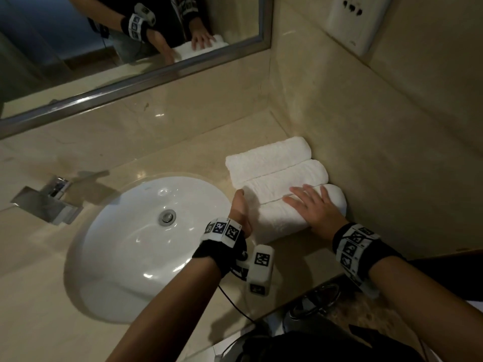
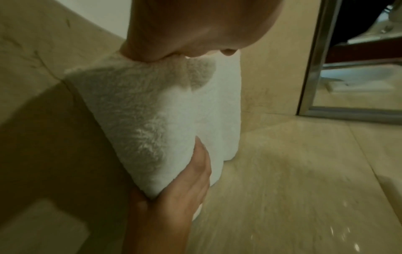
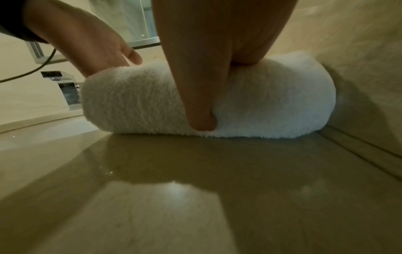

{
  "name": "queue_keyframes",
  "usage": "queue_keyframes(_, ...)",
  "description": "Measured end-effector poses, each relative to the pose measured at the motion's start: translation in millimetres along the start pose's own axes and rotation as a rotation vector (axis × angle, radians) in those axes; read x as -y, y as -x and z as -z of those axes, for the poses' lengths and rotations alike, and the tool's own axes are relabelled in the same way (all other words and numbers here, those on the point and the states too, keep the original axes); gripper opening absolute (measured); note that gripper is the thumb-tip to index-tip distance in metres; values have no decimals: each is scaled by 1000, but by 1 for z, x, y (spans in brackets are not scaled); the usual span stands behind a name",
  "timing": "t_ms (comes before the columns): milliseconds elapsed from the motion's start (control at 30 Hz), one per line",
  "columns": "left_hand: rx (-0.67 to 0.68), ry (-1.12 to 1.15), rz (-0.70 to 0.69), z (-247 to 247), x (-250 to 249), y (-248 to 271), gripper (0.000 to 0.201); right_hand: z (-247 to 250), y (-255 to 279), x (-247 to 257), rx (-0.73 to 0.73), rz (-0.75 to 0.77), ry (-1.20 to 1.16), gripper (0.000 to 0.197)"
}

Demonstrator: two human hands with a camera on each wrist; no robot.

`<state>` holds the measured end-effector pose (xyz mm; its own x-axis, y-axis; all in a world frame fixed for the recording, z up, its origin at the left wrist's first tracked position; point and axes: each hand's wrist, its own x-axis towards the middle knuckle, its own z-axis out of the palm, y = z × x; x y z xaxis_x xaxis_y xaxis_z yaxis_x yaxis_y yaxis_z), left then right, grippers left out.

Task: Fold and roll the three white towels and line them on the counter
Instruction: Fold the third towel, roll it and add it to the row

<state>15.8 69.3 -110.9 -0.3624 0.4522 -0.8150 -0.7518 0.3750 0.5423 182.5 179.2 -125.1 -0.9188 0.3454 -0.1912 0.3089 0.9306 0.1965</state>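
A: Where are the rolled white terry towels?

B: All three lie side by side, touching, on the beige marble worktop, in the corner right of the white oval sink: far roll, middle roll, nearest roll.

A: And the hands?

B: The right hand lies flat on the nearest roll, fingers straight and spread, thumb down its front. The left hand presses its straight fingers against the rolls' left ends. Neither grips anything.
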Motion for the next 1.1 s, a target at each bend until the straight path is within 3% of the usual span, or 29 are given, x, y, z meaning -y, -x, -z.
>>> queue_keyframes(167, -104, 21, 58, 1, -15, -1, 69, 1, -19, -4, 120, -23, -72, 47)
queue_keyframes(267, -110, 43, 28, 0, -25, 3, 66, 6, -32, -6, 92, -15, -117, 53)
queue_keyframes(367, -86, 73, -1, 0, -37, 2, 63, 11, -45, -11, 161, -18, -164, 57)
queue_keyframes(567, -77, 158, 41, 9, -55, -28, 76, 23, -74, -15, 175, -26, -173, 62)
queue_keyframes(733, -60, 191, -18, 7, -68, -33, 63, 30, -99, -21, 192, -15, -171, 62)
queue_keyframes(900, -27, 162, -54, 21, -82, -45, 31, 27, -114, -22, 117, -49, -243, 60)
queue_keyframes(1100, 5, 36, -46, 21, -104, -47, 19, 26, -138, -24, 65, -59, -289, 58)
